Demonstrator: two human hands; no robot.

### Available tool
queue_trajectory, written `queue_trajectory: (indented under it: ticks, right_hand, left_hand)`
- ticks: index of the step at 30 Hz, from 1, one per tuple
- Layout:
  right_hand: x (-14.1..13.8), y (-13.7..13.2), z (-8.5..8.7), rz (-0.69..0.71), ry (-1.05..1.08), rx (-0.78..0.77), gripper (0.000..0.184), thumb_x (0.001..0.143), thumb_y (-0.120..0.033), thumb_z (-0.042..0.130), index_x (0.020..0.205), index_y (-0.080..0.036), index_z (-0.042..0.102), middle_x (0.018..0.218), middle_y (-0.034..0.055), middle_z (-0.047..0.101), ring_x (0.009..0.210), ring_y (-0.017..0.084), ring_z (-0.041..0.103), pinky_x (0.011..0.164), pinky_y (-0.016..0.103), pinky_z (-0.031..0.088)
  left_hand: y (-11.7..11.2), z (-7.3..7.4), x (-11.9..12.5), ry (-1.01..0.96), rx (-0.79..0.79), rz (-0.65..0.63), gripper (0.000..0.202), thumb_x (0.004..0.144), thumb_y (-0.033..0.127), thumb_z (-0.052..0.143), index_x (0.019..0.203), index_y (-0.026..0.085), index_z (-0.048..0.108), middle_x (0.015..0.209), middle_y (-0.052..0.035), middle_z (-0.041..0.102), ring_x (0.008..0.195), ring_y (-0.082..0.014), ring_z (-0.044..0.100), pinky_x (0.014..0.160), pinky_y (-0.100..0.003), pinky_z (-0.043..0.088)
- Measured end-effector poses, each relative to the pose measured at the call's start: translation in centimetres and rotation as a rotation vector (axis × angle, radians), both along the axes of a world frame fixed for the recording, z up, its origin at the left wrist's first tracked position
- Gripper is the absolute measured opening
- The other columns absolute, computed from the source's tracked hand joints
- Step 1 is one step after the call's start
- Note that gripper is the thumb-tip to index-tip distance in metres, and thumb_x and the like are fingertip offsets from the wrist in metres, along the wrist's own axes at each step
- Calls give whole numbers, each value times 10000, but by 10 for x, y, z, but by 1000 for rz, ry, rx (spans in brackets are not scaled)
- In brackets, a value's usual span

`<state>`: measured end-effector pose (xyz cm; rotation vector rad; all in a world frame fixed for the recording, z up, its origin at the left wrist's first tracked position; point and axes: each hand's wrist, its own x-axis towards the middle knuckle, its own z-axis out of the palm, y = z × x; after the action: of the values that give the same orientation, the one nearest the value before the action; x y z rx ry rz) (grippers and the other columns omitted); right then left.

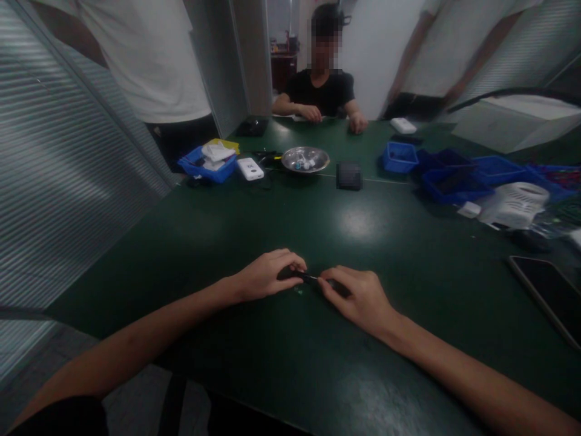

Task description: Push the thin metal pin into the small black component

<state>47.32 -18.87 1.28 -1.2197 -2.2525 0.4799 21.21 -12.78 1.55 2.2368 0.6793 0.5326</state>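
My left hand (pixel 267 275) and my right hand (pixel 358 297) rest close together on the dark green table (pixel 272 224). Both are closed in a pinch around a thin dark tool or part (pixel 309 278) that runs between their fingertips. What it is I cannot make out in the dim light. A tiny greenish piece (pixel 298 291) lies on the table just below the fingertips.
A metal bowl (pixel 305 159), a white device (pixel 250 168), a black box (pixel 349 175) and blue bins (pixel 206 165) (pixel 399 156) stand further back. A phone (pixel 547 293) lies at the right. A seated person (pixel 321 91) faces me; two people stand behind.
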Motion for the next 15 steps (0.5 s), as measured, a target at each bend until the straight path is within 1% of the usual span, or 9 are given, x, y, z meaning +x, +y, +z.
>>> queue_trajectory:
  ticks: [4, 6, 8, 10, 12, 14, 15]
  right_hand:
    - [1, 1, 1, -57, 73, -4, 261, 1032, -341, 522, 974, -205, 736, 854, 43, 754, 675, 152, 683, 634, 256, 518]
    - [1, 1, 3, -82, 120, -14, 253, 1027, -335, 532, 974, -202, 741, 865, 43, 760, 691, 156, 695, 626, 257, 528]
    - [1, 1, 5, -101, 154, -16, 238, 1020, -328, 546, 979, -201, 742, 880, 42, 765, 710, 162, 705, 625, 261, 535]
    - [0, 2, 6, -114, 166, -13, 227, 1015, -324, 555, 976, -200, 741, 884, 40, 766, 713, 165, 708, 633, 270, 540]
    - [0, 2, 6, -113, 162, -16, 223, 1013, -320, 557, 974, -200, 741, 885, 41, 767, 711, 168, 708, 632, 275, 540]
    - [0, 2, 6, -106, 159, -18, 222, 1013, -317, 556, 977, -200, 741, 889, 44, 769, 713, 170, 711, 633, 275, 541]
    - [1, 1, 6, -103, 159, -19, 220, 1013, -315, 556, 980, -202, 741, 892, 44, 770, 718, 171, 713, 636, 274, 544]
  left_hand:
    - [0, 8, -8, -50, -5, -11, 263, 956, 210, 673, 1214, 186, 627, 1129, -90, 653, 1006, -195, 624, 869, -327, 513]
    - [-1, 12, -12, -47, -1, -76, 290, 952, 213, 682, 1232, 188, 612, 1125, -92, 669, 1009, -199, 632, 878, -334, 509]
    - [-3, 14, -15, -17, 26, -175, 307, 944, 214, 692, 1238, 193, 608, 1117, -92, 688, 1016, -208, 641, 908, -354, 498]
    - [-5, 14, -14, 20, 79, -268, 293, 952, 206, 679, 1238, 196, 613, 1125, -93, 705, 1032, -216, 648, 940, -376, 486]
    - [-6, 12, -13, 41, 150, -329, 256, 979, 187, 629, 1235, 195, 625, 1147, -100, 716, 1058, -222, 653, 961, -389, 480]
    - [-3, 9, -12, 55, 223, -344, 247, 999, 163, 574, 1235, 191, 642, 1169, -113, 720, 1093, -228, 653, 980, -398, 476]
    - [1, 8, -14, 64, 256, -329, 254, 1002, 157, 558, 1236, 190, 651, 1180, -119, 719, 1102, -230, 653, 988, -402, 475]
